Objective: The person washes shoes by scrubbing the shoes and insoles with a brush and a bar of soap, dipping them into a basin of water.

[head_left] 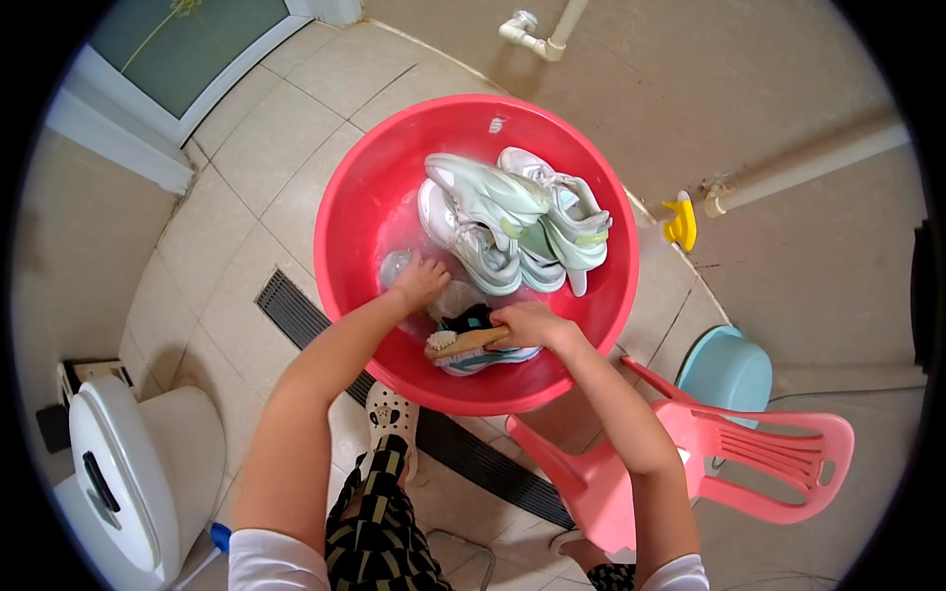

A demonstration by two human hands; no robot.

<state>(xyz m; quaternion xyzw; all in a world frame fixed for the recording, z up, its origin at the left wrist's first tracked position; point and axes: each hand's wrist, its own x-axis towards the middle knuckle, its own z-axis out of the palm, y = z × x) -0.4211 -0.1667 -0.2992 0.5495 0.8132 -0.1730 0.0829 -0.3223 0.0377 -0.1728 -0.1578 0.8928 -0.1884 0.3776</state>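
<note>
In the lower part of a red basin (332, 187), my right hand (529, 325) is closed around a wooden scrub brush (467, 345) with pale bristles. Beneath the brush lies a shoe (493, 361) with a dark inside and a white and teal side, partly hidden by the brush and hand. My left hand (422, 281) is in the basin with its fingers curled over something pale, which I cannot make out. Near its fingertips sits a clear round object (395, 264). Several white and mint sneakers (488, 192) are heaped on the basin's far right side, above cloudy water.
A pink plastic chair (680, 443) stands at the right, beside a light blue basin (734, 369). A spray bottle with a yellow head (680, 222) is by the wall. A white toilet (148, 473) stands left, and a dark drain grate (296, 307) crosses the tiled floor.
</note>
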